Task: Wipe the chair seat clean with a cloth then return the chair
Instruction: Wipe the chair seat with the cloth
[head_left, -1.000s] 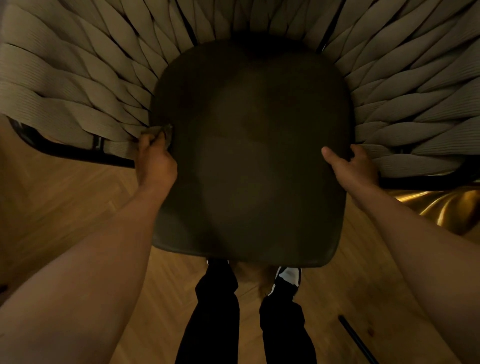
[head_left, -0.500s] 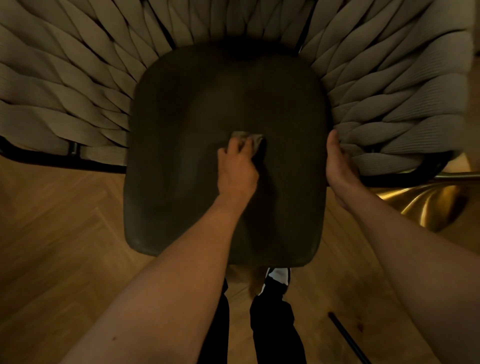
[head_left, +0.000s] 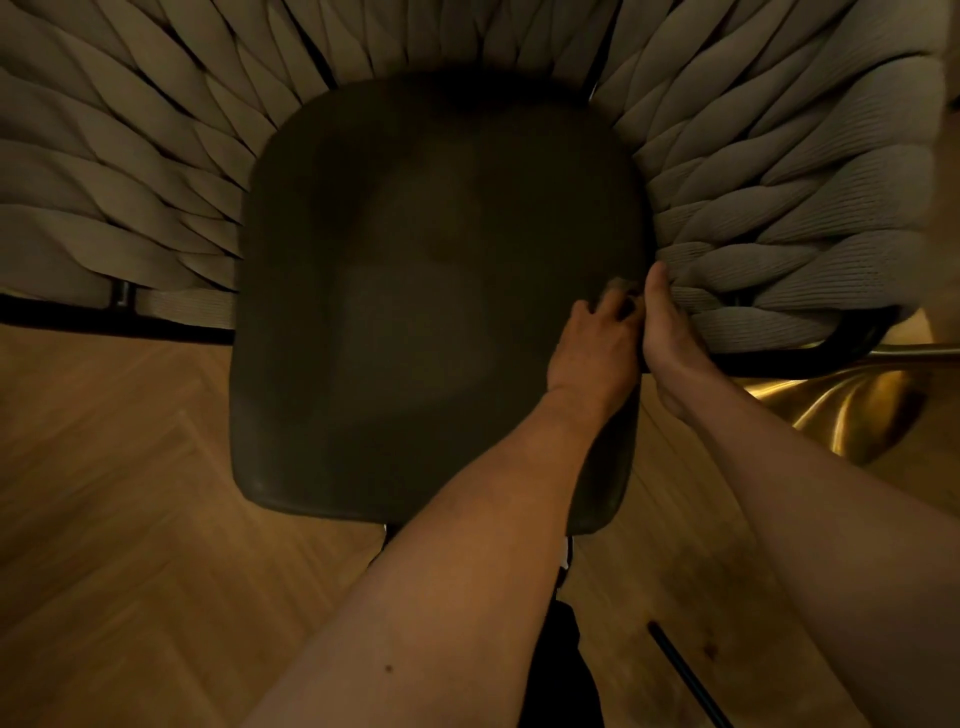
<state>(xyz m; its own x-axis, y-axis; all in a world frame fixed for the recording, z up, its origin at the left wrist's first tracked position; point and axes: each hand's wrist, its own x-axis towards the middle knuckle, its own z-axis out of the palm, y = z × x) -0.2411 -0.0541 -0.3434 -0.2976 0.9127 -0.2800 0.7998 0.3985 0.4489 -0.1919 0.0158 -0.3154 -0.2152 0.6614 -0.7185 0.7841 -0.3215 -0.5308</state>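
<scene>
The dark chair seat (head_left: 415, 291) fills the middle of the view, ringed by a woven grey rope backrest (head_left: 779, 208). My left hand (head_left: 592, 353) is at the seat's right edge, fingers curled over a small grey cloth (head_left: 618, 288) that shows only past the fingertips. My right hand (head_left: 670, 332) holds the seat's right edge beside it, thumb up against the woven side, its fingers hidden under the rim. The two hands touch.
Herringbone wooden floor (head_left: 130, 519) lies all round the chair. A shiny brass table base (head_left: 852, 410) stands close at the right, behind the chair's black frame (head_left: 841, 348). My dark trouser legs (head_left: 566, 660) are under the seat's front edge; a thin black rod (head_left: 685, 675) lies on the floor.
My left hand has swept the cloth across the seat from the left edge, through the middle, to the right edge beside my right hand. The right hand stayed on the right rim.
</scene>
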